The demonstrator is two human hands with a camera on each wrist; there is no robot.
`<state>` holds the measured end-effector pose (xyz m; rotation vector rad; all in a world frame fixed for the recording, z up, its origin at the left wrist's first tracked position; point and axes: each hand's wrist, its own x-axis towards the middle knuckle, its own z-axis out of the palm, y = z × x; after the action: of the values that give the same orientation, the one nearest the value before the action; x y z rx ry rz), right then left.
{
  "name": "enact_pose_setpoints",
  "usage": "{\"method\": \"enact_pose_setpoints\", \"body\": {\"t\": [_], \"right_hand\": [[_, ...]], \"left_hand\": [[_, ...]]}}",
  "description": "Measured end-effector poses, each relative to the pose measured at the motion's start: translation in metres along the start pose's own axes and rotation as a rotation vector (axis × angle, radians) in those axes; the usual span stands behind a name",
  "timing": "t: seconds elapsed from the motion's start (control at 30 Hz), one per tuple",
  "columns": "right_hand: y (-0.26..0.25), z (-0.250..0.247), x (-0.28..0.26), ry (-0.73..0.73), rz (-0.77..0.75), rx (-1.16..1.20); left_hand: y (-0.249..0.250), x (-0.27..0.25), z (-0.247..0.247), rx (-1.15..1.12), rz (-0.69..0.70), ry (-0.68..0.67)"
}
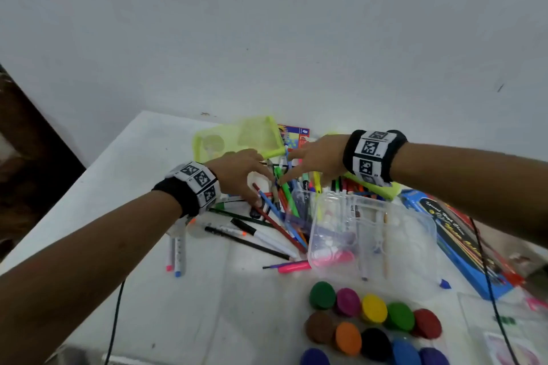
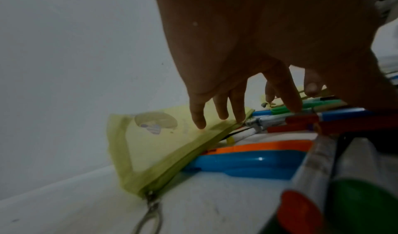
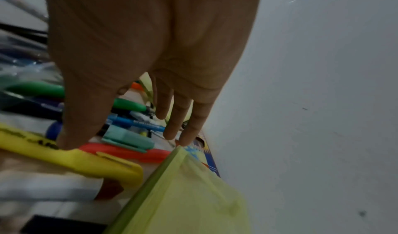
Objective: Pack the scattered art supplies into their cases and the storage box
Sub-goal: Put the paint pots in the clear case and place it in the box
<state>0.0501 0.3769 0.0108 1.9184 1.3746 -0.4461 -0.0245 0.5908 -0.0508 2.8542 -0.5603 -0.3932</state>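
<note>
A loose heap of coloured pens, pencils and markers [image 1: 278, 204] lies in the middle of the white table [image 1: 142, 157], with a bright green marker [image 1: 286, 191] slanting across its top. Both hands reach into the far end of this heap. The left hand [image 1: 237, 173] comes in from the left with its fingers [image 2: 199, 117] stretched out and spread; in the left wrist view three fingertips hang over the edge of a yellow-green mesh zip pouch [image 2: 150, 145] and a fourth comes down by the green marker, though I cannot tell whether any of them actually touches. The right hand [image 1: 318, 158] reaches in from the right, fingers straight and slightly fanned, closed round nothing; its fingertips [image 3: 170, 130] point down over a blue pen [image 3: 137, 123] and a mint-green capped marker [image 3: 127, 139].

The mesh pouch [image 1: 237, 139] lies at the far edge of the table, just behind the left hand, with a colourful printed card box [image 1: 295, 136] beside it. A second yellow-green pouch [image 1: 373, 187] lies under the right wrist. Just in front of the heap stands a clear plastic storage box [image 1: 373, 243], holding a few small items, some of them pink. A long blue pencil case with gold lettering [image 1: 456, 240] lies to its right. Nearest the camera sit two rows of round paint pots with coloured lids [image 1: 373, 326]. A yellow highlighter [image 3: 71, 159] lies under the right palm.
</note>
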Motion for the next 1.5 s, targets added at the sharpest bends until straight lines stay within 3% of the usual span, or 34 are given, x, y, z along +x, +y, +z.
{"method": "enact_pose_setpoints", "body": {"t": [0.23,0.43,0.53,0.63,0.77,0.9,1.0,1.13,1.27,1.4,1.5], "right_hand": [[0.003,0.007,0.004,-0.068,0.066,0.107],[0.014,0.019,-0.005,-0.020,0.139,0.135],[0.021,0.024,-0.010,0.030,0.204,0.121],[0.029,0.028,-0.016,0.071,0.293,0.131],[0.037,0.037,-0.028,0.065,0.395,0.194],[0.038,0.060,-0.046,0.019,0.479,0.306],[0.037,0.080,-0.063,0.015,0.531,0.438],[0.033,0.099,-0.093,0.185,0.615,0.677],[0.023,0.120,-0.134,0.339,0.761,0.887],[-0.004,0.159,-0.174,0.206,0.968,0.896],[-0.031,0.191,-0.191,0.050,1.035,0.977]], "left_hand": [[-0.016,0.000,0.003,0.071,-0.047,0.091],[-0.023,0.008,-0.001,-0.054,-0.007,0.146],[-0.012,0.015,-0.003,-0.145,0.092,0.173],[0.006,0.024,-0.001,-0.105,0.216,0.054],[0.020,0.041,0.007,0.118,0.243,-0.095],[0.016,0.055,0.000,0.137,0.263,0.025],[0.011,0.062,-0.006,0.111,0.196,0.074],[0.031,0.069,-0.013,-0.048,0.277,0.126],[0.072,0.073,-0.016,-0.242,0.399,0.081],[0.114,0.084,-0.015,-0.241,0.469,0.029],[0.132,0.101,-0.017,-0.236,0.503,0.048]]}}
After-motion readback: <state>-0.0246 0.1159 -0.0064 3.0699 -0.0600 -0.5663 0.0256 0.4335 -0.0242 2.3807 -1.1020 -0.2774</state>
